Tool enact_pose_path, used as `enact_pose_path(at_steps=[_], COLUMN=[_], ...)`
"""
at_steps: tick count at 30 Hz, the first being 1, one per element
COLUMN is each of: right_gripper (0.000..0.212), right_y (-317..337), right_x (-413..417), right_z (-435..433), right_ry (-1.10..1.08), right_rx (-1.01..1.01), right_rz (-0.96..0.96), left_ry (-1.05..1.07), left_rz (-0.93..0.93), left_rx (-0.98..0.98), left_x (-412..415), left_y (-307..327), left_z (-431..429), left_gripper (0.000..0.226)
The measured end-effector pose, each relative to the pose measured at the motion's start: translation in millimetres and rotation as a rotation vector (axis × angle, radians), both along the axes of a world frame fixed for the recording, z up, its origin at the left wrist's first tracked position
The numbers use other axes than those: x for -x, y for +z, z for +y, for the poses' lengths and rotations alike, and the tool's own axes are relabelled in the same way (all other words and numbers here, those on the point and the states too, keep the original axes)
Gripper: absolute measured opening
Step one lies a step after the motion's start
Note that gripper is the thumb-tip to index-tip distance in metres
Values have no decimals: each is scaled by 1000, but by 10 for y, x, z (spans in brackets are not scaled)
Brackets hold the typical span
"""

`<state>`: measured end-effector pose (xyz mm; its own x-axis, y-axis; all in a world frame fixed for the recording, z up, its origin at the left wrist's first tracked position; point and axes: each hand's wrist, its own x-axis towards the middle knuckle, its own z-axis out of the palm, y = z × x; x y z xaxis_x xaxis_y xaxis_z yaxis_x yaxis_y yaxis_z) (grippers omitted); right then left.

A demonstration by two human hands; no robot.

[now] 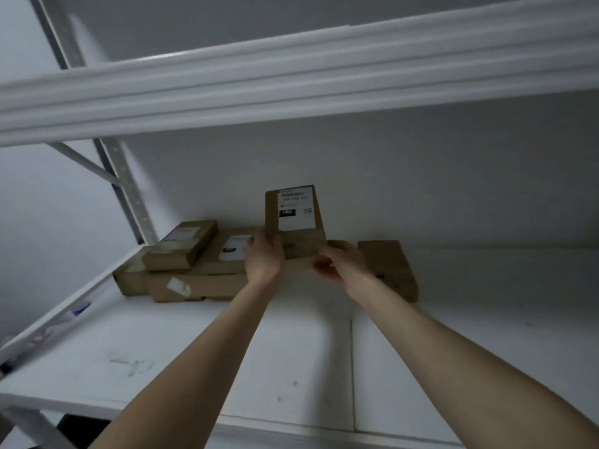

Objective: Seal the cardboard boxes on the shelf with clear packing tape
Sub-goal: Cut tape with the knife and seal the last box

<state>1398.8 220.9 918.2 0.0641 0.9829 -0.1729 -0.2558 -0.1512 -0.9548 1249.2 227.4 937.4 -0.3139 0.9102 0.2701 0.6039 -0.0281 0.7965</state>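
Observation:
A flat cardboard box (295, 222) with a white shipping label stands tilted up on its near end at the back of the white shelf (194, 345). My left hand (264, 257) grips its lower left edge. My right hand (340, 259) holds its lower right corner, fingers curled under it. A stack of several cardboard boxes (191, 264) lies to the left, and a single plain box (389, 267) lies to the right. No tape roll is visible.
The upper shelf beam (291, 82) runs overhead across the view. A perforated upright post (128, 192) with a diagonal brace stands at the left. The wall closes the shelf at the back. A seam (351, 367) divides the shelf boards.

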Motion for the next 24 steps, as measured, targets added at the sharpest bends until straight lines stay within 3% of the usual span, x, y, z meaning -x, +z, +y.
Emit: enact_pose_path(at_steps=[6, 10, 13, 18, 21, 24], right_gripper=[21, 35, 38, 35, 35, 42], right_y=[-20, -60, -82, -98, -250, -464], right_x=[1181, 1595, 1725, 1418, 674, -145], right_z=[641, 924, 1026, 986, 935, 680], right_ry=[17, 13, 7, -55, -297, -530], right_rx=[81, 102, 103, -7, -8, 142], right_rz=[-14, 9, -39, -540, -728, -938], left_ry=[58, 19, -5, -107, -250, -462], left_rz=[242, 223, 126, 77, 65, 19], left_rx=[24, 2, 36, -27, -44, 132], left_x=[893, 1197, 1249, 952, 459, -161], left_y=[-60, -111, -115, -93, -185, -437], left_z=[623, 786, 873, 991, 1048, 998], left_gripper=[42, 52, 44, 37, 37, 44])
